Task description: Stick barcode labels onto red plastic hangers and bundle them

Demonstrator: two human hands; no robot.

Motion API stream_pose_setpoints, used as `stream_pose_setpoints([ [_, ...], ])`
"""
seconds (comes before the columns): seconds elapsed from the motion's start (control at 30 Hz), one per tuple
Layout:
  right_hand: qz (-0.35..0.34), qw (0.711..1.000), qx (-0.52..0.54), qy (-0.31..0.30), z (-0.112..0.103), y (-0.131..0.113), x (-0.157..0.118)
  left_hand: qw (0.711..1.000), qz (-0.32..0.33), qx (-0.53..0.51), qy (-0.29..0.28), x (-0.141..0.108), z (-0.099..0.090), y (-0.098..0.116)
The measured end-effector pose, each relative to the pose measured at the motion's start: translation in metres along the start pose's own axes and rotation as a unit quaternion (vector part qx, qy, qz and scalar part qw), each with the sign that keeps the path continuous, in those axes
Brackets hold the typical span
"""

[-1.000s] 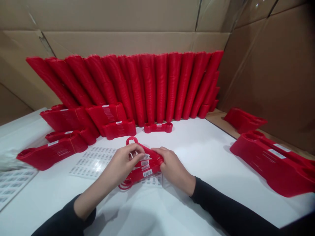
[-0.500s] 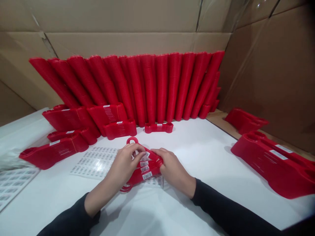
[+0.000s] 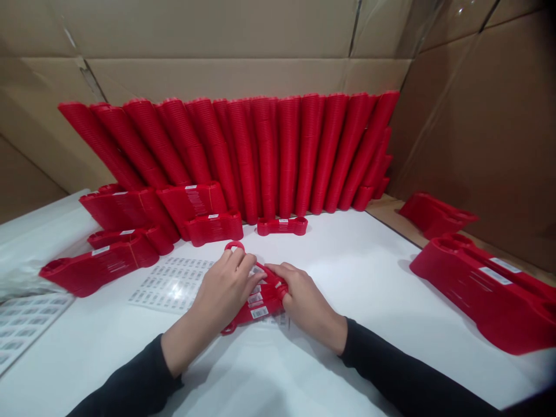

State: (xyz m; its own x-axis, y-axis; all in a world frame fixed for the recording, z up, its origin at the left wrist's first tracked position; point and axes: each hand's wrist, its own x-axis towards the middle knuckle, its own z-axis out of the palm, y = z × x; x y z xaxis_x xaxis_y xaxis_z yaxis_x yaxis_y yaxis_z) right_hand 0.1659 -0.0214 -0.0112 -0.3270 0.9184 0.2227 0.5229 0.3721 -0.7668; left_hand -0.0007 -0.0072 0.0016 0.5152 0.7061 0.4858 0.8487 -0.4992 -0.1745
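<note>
My right hand (image 3: pixel 304 295) grips one end of a fanned bunch of flat red plastic pieces (image 3: pixel 264 301) with ring-shaped ends. White barcode labels (image 3: pixel 259 313) show on several of them. Over the top piece, my left hand (image 3: pixel 228 281) is closed, its fingers curled on the piece and its thumb by the label area. The fingers cover most of that piece, and only its ring end (image 3: pixel 234 246) sticks out beyond them. Under the bunch and the left hand lies a sheet of barcode stickers (image 3: pixel 167 286).
Tall stacks of red pieces (image 3: pixel 264 156) lean along the cardboard wall (image 3: pixel 217 29). Shorter stacks (image 3: pixel 104 260) stand at left, with more (image 3: pixel 482 289) at right. Another sticker sheet (image 3: pixel 26 324) and clear plastic wrapping (image 3: pixel 47 237) lie on the left of the white table (image 3: pixel 356 260).
My left hand has moved slightly right and lower over the top piece, covering its label more. The right hand keeps its grip. The whole view has shifted a little.
</note>
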Motion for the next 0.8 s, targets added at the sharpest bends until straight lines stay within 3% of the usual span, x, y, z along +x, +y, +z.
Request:
stream_pose_setpoints([
  [0.17, -0.011, 0.999, 0.035, -0.013, -0.001, -0.003, -0.001, 0.997, -0.035, 0.047, 0.05, 0.0, 0.004, -0.018],
  [0.3, -0.006, 0.999, 0.048, -0.012, -0.003, -0.002, 0.0, 0.987, -0.1, -0.103, 0.075, -0.001, 0.003, -0.03],
  [0.47, -0.004, 0.999, 0.052, 0.01, -0.008, 0.004, 0.003, 0.932, -0.17, -0.298, 0.117, -0.001, -0.004, -0.03],
  [0.6, -0.004, 0.997, 0.063, 0.034, -0.012, 0.007, 0.005, 0.892, -0.198, -0.388, 0.117, 0.0, -0.004, -0.029],
  [0.8, 0.003, 0.995, 0.069, 0.068, -0.015, 0.012, 0.009, 0.862, -0.214, -0.45, 0.093, -0.003, -0.001, -0.029],
])
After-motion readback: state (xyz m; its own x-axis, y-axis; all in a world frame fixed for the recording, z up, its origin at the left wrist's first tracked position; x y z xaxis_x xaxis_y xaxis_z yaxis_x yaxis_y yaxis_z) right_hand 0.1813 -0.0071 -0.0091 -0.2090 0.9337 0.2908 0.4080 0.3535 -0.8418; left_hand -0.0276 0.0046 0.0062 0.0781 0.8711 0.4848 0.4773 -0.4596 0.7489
